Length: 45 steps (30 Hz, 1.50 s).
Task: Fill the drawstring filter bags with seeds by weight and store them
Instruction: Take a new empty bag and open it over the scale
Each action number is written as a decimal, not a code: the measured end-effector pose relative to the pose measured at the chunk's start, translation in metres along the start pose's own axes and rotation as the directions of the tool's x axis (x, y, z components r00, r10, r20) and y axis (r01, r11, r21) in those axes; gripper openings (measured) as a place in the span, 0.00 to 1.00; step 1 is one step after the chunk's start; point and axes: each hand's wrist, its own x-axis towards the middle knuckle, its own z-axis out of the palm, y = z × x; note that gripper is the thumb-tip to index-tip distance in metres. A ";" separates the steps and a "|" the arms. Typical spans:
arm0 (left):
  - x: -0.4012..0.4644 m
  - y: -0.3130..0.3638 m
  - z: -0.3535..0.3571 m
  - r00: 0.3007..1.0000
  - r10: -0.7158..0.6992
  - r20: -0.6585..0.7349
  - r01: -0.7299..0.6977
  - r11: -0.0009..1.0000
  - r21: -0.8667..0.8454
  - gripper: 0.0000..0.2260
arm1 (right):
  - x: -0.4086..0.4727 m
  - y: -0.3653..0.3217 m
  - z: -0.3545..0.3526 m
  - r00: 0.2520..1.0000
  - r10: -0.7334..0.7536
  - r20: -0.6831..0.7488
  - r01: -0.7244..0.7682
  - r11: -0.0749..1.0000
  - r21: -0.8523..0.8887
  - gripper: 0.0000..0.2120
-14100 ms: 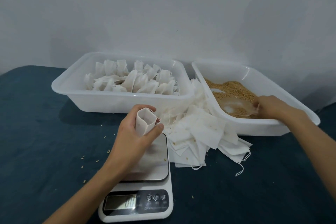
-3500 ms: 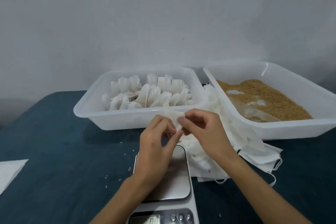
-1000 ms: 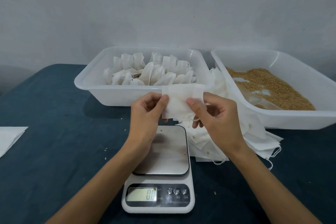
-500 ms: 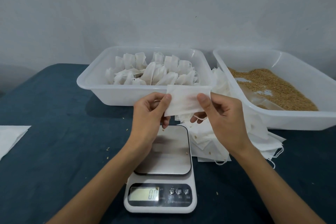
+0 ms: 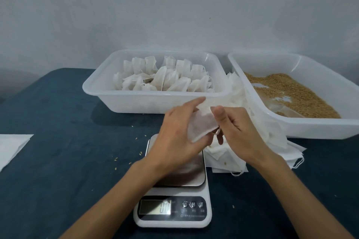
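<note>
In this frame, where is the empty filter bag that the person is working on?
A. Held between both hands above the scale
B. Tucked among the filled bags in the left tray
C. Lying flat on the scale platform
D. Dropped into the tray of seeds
A: the left hand and right hand both grip the filter bag in the air over the scale, whose platform carries nothing.

Filter bag [image 5: 202,125] now tilted, lower, over scale [image 5: 191,171].

The light is soft and even; the picture is a bit blurry; a dark shadow sits under the left tub [image 5: 155,101]; the scale [image 5: 172,196] top shines; the edges bend.
</note>
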 end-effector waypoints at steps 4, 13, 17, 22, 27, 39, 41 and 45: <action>0.004 -0.001 -0.008 1.000 -0.011 0.008 0.011 1.000 0.004 0.25 | 0.004 -0.018 -0.019 0.988 0.118 0.102 -0.117 0.993 -0.015 0.45; -0.011 0.009 -0.002 0.970 -0.225 0.094 0.244 0.901 -0.358 0.19 | 0.025 -0.065 -0.037 0.963 0.070 0.262 -0.028 0.986 -0.161 0.40; -0.011 0.005 -0.009 0.944 -0.281 0.170 0.328 0.760 -0.562 0.23 | 0.054 -0.028 -0.112 0.988 0.049 -0.148 -0.099 0.930 -0.354 0.22; -0.010 0.003 -0.006 0.933 -0.318 0.169 0.351 0.696 -0.626 0.23 | 0.077 0.062 -0.218 0.799 0.539 -0.265 -0.460 0.266 -0.847 0.30; -0.010 0.001 -0.003 0.930 -0.335 0.148 0.345 0.667 -0.660 0.22 | 0.066 0.108 -0.238 0.639 0.750 -0.172 -0.386 0.119 -0.915 0.18; -0.007 -0.001 -0.007 0.939 -0.328 0.101 0.308 0.674 -0.671 0.23 | 0.069 0.120 -0.271 0.659 0.608 -0.442 -0.580 0.038 -0.814 0.23; -0.007 -0.002 -0.007 0.940 -0.327 0.099 0.306 0.676 -0.671 0.23 | 0.069 0.125 -0.270 0.599 0.688 -0.409 -0.591 0.035 -0.806 0.26; -0.007 -0.003 -0.007 0.941 -0.322 0.102 0.305 0.681 -0.666 0.23 | 0.069 0.128 -0.261 0.611 0.696 -0.376 -0.574 0.063 -0.816 0.23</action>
